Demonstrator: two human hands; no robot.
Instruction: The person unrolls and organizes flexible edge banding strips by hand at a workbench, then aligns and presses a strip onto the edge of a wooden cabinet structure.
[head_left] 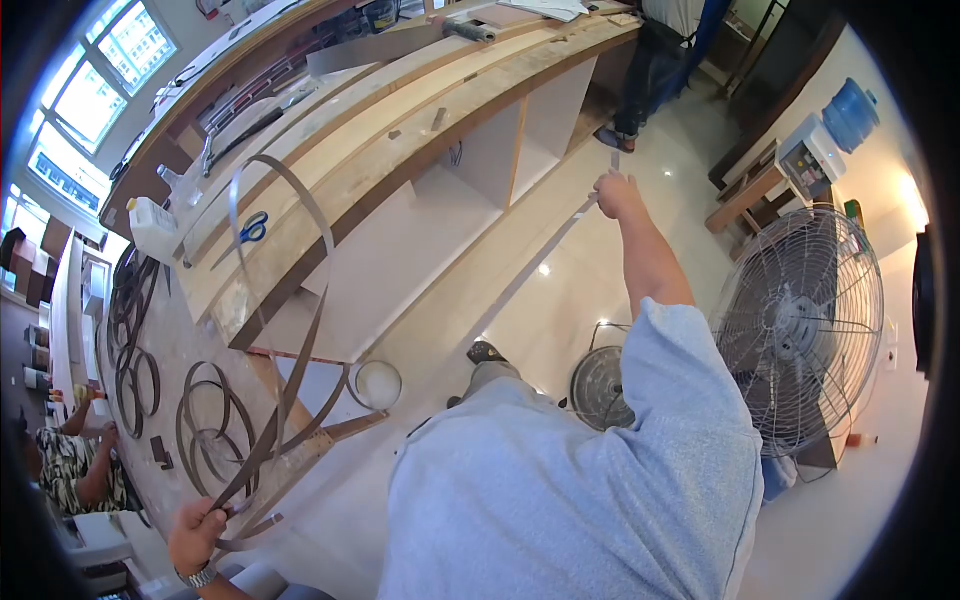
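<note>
My left hand (195,537), with a metal watch on its wrist, is closed on a looped strip of brown edge banding (268,432) at the lower left. The loop rises over the corner of the curved wooden worktop (375,150). My right hand (617,196) reaches out over the floor, its fingers closed on a long thin strip (540,258). A short end sticks up past these fingers, while the rest slants down toward the lower left. Whether both hands hold one and the same strip, I cannot tell. Blue-handled scissors (253,228) lie on the worktop.
More coiled banding (210,415) lies at left, near a white plastic jug (153,228). A floor fan (800,320) stands at right, below a water dispenser (810,155). One person (655,60) stands at the worktop's far end; another (80,465) is at far left.
</note>
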